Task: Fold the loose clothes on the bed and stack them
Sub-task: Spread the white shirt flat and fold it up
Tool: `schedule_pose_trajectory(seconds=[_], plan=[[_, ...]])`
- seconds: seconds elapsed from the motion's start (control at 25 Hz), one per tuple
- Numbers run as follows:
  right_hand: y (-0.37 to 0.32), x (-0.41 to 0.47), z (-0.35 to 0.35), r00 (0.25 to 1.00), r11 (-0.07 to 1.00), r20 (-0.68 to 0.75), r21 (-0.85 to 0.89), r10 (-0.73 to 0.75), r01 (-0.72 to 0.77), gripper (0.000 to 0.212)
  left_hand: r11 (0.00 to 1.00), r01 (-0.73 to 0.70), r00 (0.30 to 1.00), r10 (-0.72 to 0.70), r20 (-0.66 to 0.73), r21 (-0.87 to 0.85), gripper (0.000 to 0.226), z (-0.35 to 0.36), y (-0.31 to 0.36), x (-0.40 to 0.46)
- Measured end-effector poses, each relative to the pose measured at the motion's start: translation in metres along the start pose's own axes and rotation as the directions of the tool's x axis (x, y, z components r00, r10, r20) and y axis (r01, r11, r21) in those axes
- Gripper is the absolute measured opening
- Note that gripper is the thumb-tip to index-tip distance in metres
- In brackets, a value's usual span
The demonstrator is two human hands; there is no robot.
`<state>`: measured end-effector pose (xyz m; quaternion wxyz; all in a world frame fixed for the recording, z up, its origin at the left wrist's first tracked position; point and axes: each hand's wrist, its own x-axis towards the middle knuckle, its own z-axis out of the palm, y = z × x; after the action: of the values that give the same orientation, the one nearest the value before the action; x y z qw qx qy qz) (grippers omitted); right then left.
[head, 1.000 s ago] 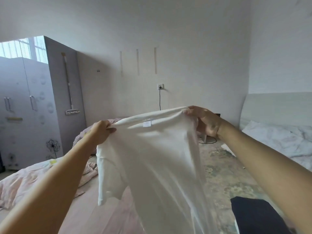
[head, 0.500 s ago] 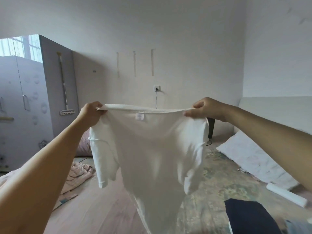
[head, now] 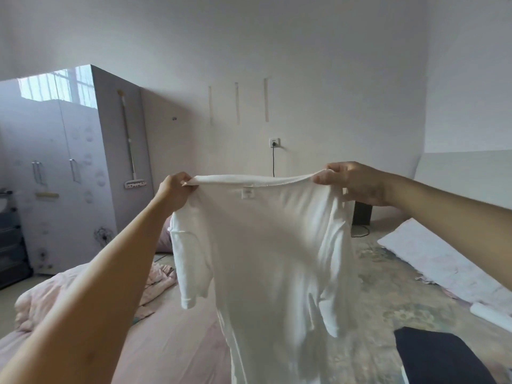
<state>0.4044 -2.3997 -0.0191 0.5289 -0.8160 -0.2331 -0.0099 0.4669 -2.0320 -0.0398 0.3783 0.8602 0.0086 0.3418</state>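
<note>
both grips (head: 177,189) (head: 352,182) closed on white tee (head: 266,245), held up over bed (head: 171,342).

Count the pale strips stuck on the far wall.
3. They hang upright side by side above the socket: left strip, middle strip, right strip. None looks hidden.
</note>
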Motion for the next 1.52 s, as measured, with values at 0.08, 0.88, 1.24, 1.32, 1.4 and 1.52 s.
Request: schedule_pose_trajectory(seconds=[0.08,0.88,1.24,1.32,1.4,1.52], plan=[[0.007,0.003,-0.01,0.997,1.0,-0.071,0.021,0.008,-0.006,0.011,0.999,0.013,1.0,-0.013,0.005,-0.042,0.013,-0.004,0.001,-0.003],[0.002,0.015,-0.053,0.942,0.961,-0.336,-0.267,-0.019,-0.076,0.02,0.968,-0.209,0.977,0.202,0.067,0.141,0.042,-0.043,0.041,0.005],[-0.008,-0.004,-0.063,0.946,0.93,-0.309,-0.367,-0.103,-0.019,0.023,0.965,-0.23,0.966,0.242,0.095,-0.125,0.006,-0.057,0.066,-0.004],[0.0,-0.001,-0.067,0.919,0.918,-0.352,-0.397,-0.177,0.025,0.022,0.967,-0.252,0.95,0.256,0.181,-0.042,0.023,-0.055,0.06,-0.003],[0.017,0.009,-0.068,0.915,0.918,-0.359,-0.396,-0.187,0.032,0.023,0.961,-0.275,0.935,0.262,0.239,0.022,0.023,-0.041,0.046,0.0],[0.063,0.043,-0.061,0.915,0.905,-0.362,-0.426,-0.177,0.007,0.014,0.945,-0.27,0.944,0.223,0.243,0.182,0.013,0.001,0.012,0.016]])
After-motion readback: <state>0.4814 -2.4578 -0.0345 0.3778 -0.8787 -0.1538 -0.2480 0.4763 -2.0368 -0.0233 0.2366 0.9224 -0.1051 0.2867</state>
